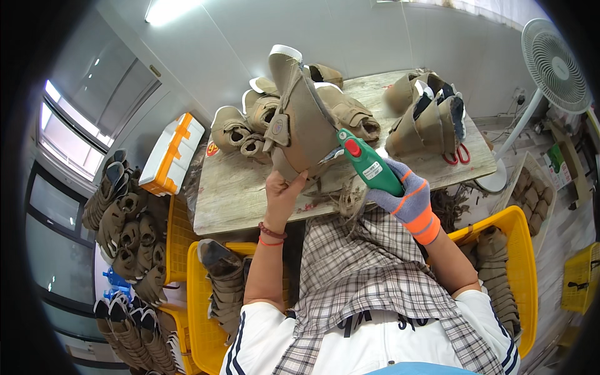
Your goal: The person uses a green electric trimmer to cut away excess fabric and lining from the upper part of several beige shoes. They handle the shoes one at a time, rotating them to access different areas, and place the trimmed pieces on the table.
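My bare left hand (282,190) grips the lower end of a tan fabric shoe upper (303,119) and holds it upright above the table. My right hand (405,190), in a grey glove with orange stripes, is closed around a green hand-held power tool (367,164) with a red button. The tool's tip touches the right edge of the upper. Behind the held piece lie several more tan shoe uppers (250,122) in a heap.
A wooden table (244,194) carries another pile of uppers (428,115) and red-handled scissors (459,155) at the right. Yellow crates (522,250) of uppers flank my lap, with more stacked at the left (128,231). A white fan (556,62) stands at the far right.
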Available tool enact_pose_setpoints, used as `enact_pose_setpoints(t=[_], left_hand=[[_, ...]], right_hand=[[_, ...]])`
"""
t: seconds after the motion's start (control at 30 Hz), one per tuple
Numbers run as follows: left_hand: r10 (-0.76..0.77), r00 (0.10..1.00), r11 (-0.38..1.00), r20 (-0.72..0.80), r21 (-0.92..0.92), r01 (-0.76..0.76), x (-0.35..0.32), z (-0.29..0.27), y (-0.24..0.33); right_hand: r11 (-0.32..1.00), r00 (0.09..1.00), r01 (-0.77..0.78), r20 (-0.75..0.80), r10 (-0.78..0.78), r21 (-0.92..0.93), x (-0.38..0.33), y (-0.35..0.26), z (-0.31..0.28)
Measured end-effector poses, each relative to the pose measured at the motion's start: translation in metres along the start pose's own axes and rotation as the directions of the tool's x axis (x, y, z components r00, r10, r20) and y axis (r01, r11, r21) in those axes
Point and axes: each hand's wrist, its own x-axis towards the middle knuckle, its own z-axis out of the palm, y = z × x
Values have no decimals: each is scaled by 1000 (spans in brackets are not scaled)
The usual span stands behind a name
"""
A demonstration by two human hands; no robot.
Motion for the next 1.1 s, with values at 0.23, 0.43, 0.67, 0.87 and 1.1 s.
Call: enact_pose_setpoints(t=[0.23,0.43,0.67,0.87,1.1], left_hand=[[418,885,725,204,513,-461,4,12,-17],[429,816,605,387,548,-578,-3,20,-36],[493,793,591,358,531,-608,2,28,-44],[134,979,741,156,640,-203,121,-6,-25],[173,558,985,-812,152,-85,94,-47,-72]], right_hand=[[987,989,-151,-4,151,63,9,-5,-5],[950,968,-248,-2,253,188,15,-15,-12],[917,957,-241,-81,279,317,29,-11,-13],[955,948,-211,-193,252,209,21,15,-29],[937,903,-324,-252,348,134,-9,43,-45]])
